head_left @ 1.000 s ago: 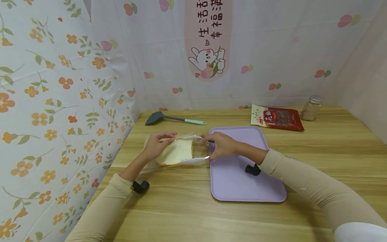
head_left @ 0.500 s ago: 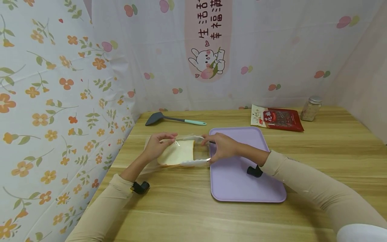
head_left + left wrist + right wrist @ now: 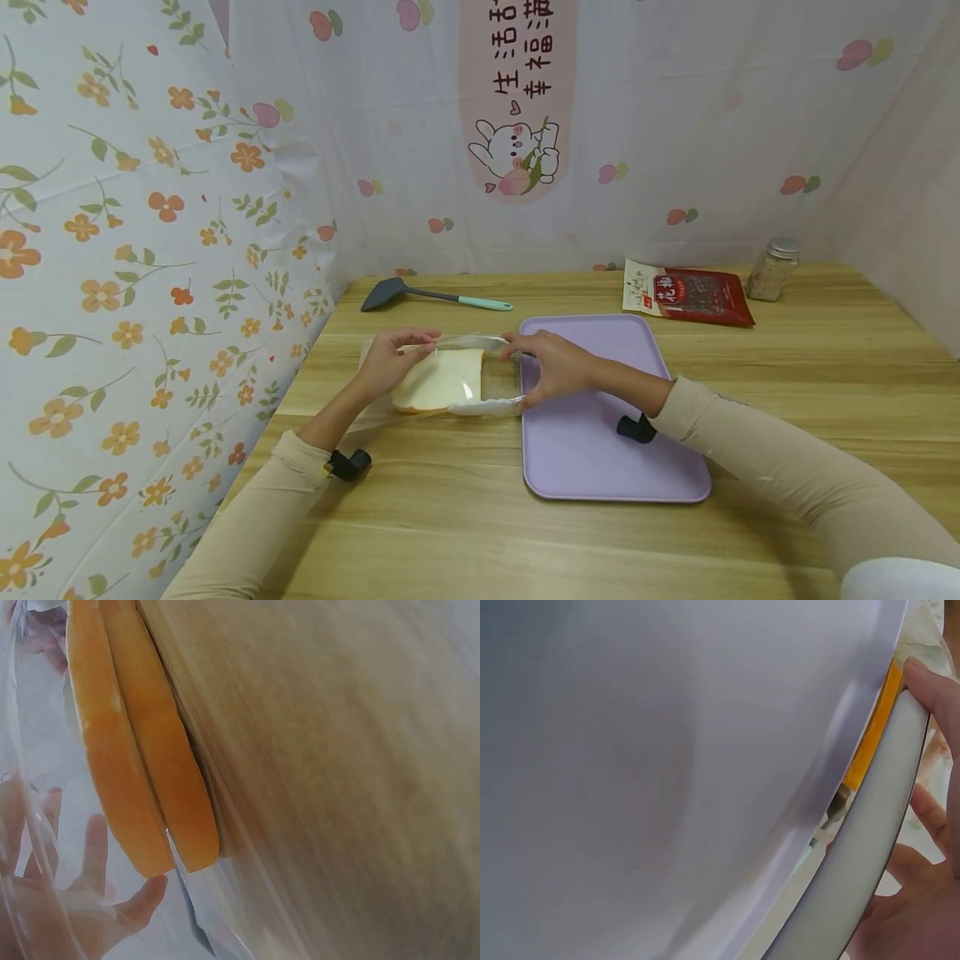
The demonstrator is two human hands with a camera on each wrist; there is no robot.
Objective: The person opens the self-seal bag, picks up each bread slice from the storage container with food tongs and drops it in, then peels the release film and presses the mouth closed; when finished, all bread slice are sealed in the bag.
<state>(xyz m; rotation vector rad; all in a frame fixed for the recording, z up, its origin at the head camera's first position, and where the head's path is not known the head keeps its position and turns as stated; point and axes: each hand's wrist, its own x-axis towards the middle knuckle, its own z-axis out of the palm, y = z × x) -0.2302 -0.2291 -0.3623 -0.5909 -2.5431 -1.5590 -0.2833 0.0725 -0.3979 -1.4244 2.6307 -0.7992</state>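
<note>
In the head view a clear plastic bag (image 3: 498,407) with sliced bread (image 3: 438,379) inside lies on the wooden table, left of the lilac tray. My left hand (image 3: 393,364) pinches the bag film at its far left, over the bread. At the bag's right end my right hand (image 3: 557,364) grips the film, thumb on the near edge and fingers on the far edge, spreading it. The left wrist view shows the orange crusts (image 3: 154,750) of two slices side by side. By the thumb (image 3: 928,682) in the right wrist view runs a pale curved strip (image 3: 862,847) with a dark edge.
The lilac tray (image 3: 600,467) lies under my right forearm. Behind the bag is a dark spatula (image 3: 420,292) with a mint handle. A red and white spice packet (image 3: 697,293) and a glass jar (image 3: 772,268) stand near the back wall. A floral curtain (image 3: 150,250) borders the left.
My right hand has shifted slightly right and nearer, drawing the bag's end along. The bread's right edge sits a little further right. My left hand has stayed in place.
</note>
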